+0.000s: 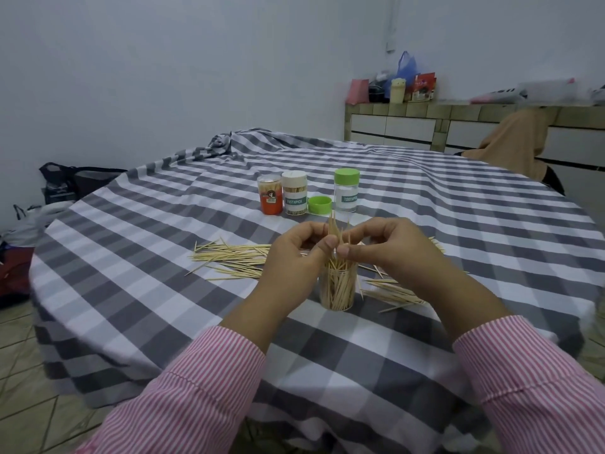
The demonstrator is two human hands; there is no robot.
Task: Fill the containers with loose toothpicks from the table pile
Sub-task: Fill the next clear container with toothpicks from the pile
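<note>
Both hands meet at the centre of the frame, forearms in pink-striped sleeves (203, 381) reaching up from the lower corners. The left hand (296, 249) has its fingers curled inward and its thumb pressed against a small bundle of toothpicks (334, 232), which stands nearly upright with tips pointing toward the top of the frame. The right hand (386, 247) faces it, its grip a pinch of thumb and forefinger on the same bundle from the other side, the remaining fingers bent.

Directly below the bundle stands a clear open container (337, 290) on the tabletop (458, 224), already partly filled with toothpicks leaning at mixed angles, some poking above its rim. The left thumb and wrist overlap the container's upper left edge.

The loose pile (232, 258) lies left of centre on the grey-and-white checked cloth, and more scattered toothpicks (393, 293) lie right of the container, partly hidden behind the right wrist.

Above the hands, near the middle of the frame, stand three more containers in a row: an orange-labelled container (270, 198), beside it a white-capped container (294, 198) marked TOOTHPICK, and well to its right a green-capped container (346, 190). A loose green lid (320, 204) lies between the last two. A tiled counter (425, 109) with bags sits at the upper right.
</note>
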